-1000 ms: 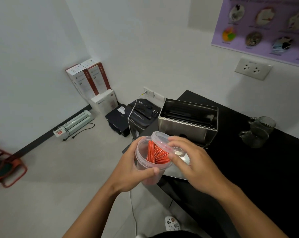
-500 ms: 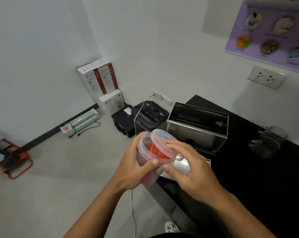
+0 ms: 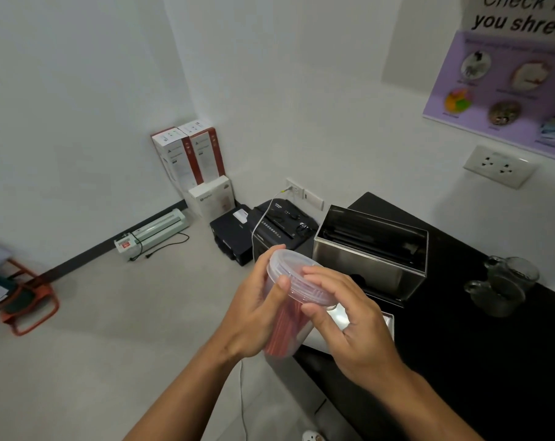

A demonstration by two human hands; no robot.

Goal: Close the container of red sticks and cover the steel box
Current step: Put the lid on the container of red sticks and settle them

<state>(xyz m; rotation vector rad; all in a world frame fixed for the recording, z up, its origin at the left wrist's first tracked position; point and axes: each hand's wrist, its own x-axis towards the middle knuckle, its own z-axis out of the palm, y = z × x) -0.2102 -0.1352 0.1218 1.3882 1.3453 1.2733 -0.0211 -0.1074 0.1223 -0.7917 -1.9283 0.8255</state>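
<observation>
Lid (image 3: 297, 280): was tilted, now flat on container (image 3: 282, 329), unsealed perhaps.
Left hand (image 3: 254, 316): wrapped round container.
Right hand (image 3: 343, 316): pinching lid rim.
Steel box (image 3: 370, 251): uncovered, desk (image 3: 476, 361), 1 o'clock of container.

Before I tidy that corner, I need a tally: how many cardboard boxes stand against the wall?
3. Two tall red-and-white boxes stand side by side in the corner; a shorter white box sits in front of them. Others may be hidden behind.

Soft even indoor light, faint shadows, glare on steel lid (image 3: 340, 318), wide-angle edge bending
</observation>
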